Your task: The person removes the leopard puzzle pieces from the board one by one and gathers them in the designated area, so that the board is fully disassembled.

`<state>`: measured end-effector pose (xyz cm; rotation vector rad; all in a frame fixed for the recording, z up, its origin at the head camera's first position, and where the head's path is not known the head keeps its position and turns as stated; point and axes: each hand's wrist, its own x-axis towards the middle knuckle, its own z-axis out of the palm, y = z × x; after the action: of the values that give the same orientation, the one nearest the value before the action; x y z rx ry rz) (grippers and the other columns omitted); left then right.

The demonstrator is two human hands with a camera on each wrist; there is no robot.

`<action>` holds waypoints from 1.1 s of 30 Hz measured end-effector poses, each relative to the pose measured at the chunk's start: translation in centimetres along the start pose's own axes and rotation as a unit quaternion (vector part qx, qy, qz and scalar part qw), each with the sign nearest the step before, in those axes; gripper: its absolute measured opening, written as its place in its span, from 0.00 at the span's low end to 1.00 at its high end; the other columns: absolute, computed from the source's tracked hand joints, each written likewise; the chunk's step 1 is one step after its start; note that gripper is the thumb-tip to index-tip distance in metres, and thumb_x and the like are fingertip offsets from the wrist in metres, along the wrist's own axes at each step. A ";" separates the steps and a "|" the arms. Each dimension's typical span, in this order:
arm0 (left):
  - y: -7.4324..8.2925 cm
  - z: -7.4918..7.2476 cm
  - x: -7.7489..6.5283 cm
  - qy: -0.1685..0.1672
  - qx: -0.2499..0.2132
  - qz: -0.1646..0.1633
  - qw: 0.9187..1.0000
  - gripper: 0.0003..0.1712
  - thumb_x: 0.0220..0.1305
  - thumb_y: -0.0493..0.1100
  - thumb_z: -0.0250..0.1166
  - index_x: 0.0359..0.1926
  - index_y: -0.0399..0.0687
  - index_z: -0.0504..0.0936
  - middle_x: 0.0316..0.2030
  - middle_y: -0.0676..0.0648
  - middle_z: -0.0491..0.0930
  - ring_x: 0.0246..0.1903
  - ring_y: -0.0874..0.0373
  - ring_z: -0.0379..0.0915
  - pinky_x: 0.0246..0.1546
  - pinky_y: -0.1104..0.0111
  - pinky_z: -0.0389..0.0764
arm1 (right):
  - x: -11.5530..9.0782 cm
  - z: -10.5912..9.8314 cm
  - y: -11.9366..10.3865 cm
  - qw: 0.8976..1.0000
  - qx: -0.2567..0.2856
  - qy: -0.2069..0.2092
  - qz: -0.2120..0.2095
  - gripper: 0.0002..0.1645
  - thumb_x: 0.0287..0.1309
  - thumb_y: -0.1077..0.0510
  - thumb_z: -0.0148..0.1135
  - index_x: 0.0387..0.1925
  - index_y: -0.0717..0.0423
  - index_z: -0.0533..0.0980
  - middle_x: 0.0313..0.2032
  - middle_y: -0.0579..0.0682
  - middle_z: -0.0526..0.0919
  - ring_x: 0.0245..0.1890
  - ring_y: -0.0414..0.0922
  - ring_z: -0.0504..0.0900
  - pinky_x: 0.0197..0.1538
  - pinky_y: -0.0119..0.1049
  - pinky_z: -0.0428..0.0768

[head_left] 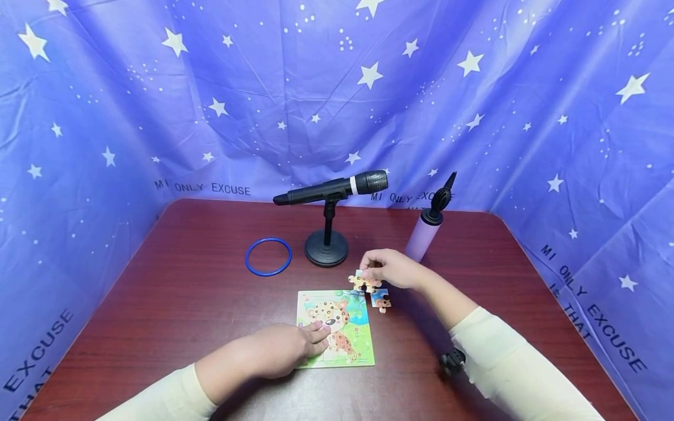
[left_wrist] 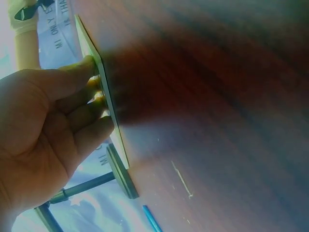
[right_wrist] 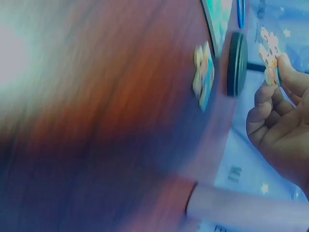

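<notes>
A square jigsaw puzzle with a spotted cartoon animal on it lies flat near the front middle of the table. My left hand rests its fingertips on the puzzle's left part; the left wrist view shows them against the board, fingers fairly straight. Between thumb and fingers, my right hand pinches a yellow spotted puzzle piece, raised off the table beyond the puzzle's upper right corner. Beside that corner, a loose blue and orange puzzle piece lies on the wood, below the right hand.
Behind the puzzle stands a black microphone on a round-based stand. A blue ring lies to its left. A purple pump with a black top stands just past my right hand. Starry blue cloth surrounds the table.
</notes>
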<state>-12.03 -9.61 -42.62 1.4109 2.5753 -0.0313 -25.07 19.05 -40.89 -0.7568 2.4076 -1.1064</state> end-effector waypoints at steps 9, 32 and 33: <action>-0.1 0.1 0.0 0.003 0.001 0.002 1.000 0.29 0.65 0.36 0.60 0.67 0.58 0.73 0.71 0.53 0.65 0.70 0.59 0.61 0.61 0.65 0.74 | -2.7 -2.8 2.9 0.999 -0.008 -0.028 0.042 0.08 0.62 0.59 0.63 0.32 0.60 0.76 0.21 0.51 0.78 0.22 0.44 0.76 0.30 0.46 0.79; 0.0 0.0 -0.1 0.003 0.001 -0.004 1.000 0.30 0.64 0.36 0.60 0.67 0.59 0.73 0.71 0.55 0.64 0.70 0.60 0.61 0.60 0.65 0.75 | -4.8 -2.4 5.2 0.979 -0.173 -0.026 0.108 0.11 0.58 0.57 0.67 0.25 0.53 0.73 0.16 0.47 0.77 0.18 0.43 0.77 0.29 0.34 0.74; 0.0 0.0 -0.1 0.003 0.000 -0.004 1.000 0.31 0.64 0.36 0.60 0.67 0.59 0.73 0.71 0.55 0.64 0.70 0.60 0.61 0.60 0.65 0.75 | -4.8 -2.3 5.2 0.978 -0.178 -0.024 0.107 0.11 0.58 0.57 0.67 0.25 0.53 0.73 0.16 0.46 0.77 0.18 0.43 0.77 0.29 0.34 0.74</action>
<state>-11.91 -9.72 -42.63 1.4029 2.5867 -0.0284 -24.23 26.18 -42.96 -0.6008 2.6038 -0.5747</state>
